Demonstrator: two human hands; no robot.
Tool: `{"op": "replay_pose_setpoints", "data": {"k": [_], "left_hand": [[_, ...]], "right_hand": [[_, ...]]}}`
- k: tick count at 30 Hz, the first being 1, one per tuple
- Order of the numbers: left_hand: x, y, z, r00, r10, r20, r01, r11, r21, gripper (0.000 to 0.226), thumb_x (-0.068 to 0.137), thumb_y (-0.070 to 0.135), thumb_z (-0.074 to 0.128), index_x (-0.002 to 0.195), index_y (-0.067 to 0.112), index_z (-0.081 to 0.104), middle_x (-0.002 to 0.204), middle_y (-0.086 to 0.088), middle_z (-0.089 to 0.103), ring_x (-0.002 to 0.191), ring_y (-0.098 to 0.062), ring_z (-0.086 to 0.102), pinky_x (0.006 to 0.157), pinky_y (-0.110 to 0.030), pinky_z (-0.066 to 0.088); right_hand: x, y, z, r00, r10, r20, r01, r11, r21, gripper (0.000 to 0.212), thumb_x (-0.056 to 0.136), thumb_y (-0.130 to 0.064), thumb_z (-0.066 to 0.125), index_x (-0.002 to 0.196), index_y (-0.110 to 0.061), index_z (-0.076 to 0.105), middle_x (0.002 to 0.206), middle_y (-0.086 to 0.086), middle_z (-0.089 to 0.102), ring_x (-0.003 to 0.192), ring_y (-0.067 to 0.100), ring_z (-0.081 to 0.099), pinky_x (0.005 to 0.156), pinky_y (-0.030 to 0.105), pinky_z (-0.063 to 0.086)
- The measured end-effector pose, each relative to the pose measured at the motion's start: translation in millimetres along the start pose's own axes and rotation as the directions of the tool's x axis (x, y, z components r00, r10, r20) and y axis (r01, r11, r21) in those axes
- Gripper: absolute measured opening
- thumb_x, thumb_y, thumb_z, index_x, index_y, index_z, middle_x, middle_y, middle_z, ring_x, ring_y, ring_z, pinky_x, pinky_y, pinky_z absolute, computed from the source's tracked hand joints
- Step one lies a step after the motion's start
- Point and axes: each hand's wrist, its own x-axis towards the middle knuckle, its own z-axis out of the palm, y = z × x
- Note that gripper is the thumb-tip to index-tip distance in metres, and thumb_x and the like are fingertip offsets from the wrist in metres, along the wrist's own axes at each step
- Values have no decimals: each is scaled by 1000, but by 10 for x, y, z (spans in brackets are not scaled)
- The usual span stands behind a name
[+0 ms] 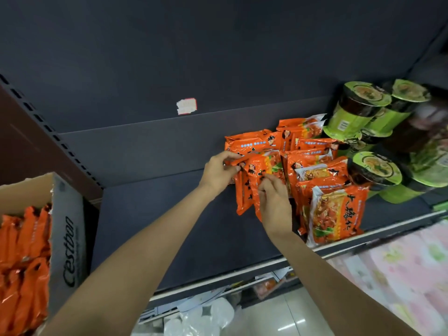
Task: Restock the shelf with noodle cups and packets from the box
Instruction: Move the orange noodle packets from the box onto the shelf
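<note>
Left hand [218,169] and right hand [271,197] both pinching, apparently, one orange packet [263,170]; seat upright against the row [315,173] at three o'clock, edges squared.

A shop: dark retail shelf [169,214] stocked with noodle packets [334,214].

Orange noodle packets [264,175] stand beside green cups [358,110] on shelf [169,190].

packets [324,190] left of cups [363,110]
</note>
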Motion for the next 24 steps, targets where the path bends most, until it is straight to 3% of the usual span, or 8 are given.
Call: {"op": "replay_pose_setpoints", "data": {"k": [5, 9, 13, 18, 21, 24], "left_hand": [[62, 3, 46, 1000, -17, -4, 17, 1000, -16, 18, 89, 20, 63, 107, 25, 62, 113, 0, 62, 98, -15, 64, 86, -34, 54], [71, -33, 48, 996, 47, 75, -61, 981, 186, 44, 81, 26, 72, 122, 24, 57, 127, 1, 51, 113, -12, 53, 98, -31, 45], [9, -76, 17, 992, 91, 85, -117, 909, 400, 49, 85, 17, 67, 131, 20, 52, 143, -2, 36, 131, -16, 38, 108, -28, 32], [-195, -35, -166, 977, 206, 54, -203, 826, 525, 44, 87, 23, 64, 128, 23, 50, 138, 3, 38, 125, -16, 43, 104, -35, 40], [-360, 67, -377, 962, 272, 41, -232, 724, 649, 36, 90, 23, 58, 126, 20, 53, 128, 1, 52, 118, -17, 48, 100, -36, 40], [-574, 104, -661, 948, 318, 3, -226, 666, 711, 28, 93, 24, 54, 120, 19, 57, 117, 2, 60, 110, -17, 53, 92, -34, 41]], "right_hand": [[67, 44, 83, 999, -22, 38, 23, 1000, -9, 6, 88, 1, 54, 92, -4, 56, 142, 14, 41, 129, 31, 39, 79, 43, 53], [130, 61, 168, 998, -16, 66, 16, 1000, 6, 41, 81, 0, 64, 118, -10, 51, 136, 10, 38, 126, 25, 38, 94, 40, 48], [173, 21, 176, 993, 34, 117, -35, 999, 2, 66, 77, -11, 74, 134, -15, 41, 134, 10, 34, 127, 25, 35, 100, 37, 43], [190, -198, 84, 993, 93, 72, -102, 986, 136, 56, 82, -8, 67, 133, -13, 42, 131, 14, 38, 125, 27, 36, 106, 41, 36], [203, -434, -2, 995, 42, 92, -58, 983, 176, 44, 87, -5, 59, 128, -13, 47, 125, 11, 44, 119, 23, 42, 100, 30, 37], [181, -729, 6, 987, -36, 155, 6, 981, 192, 37, 88, -6, 56, 123, -15, 50, 118, 9, 49, 106, 20, 52, 95, 33, 44]]}}
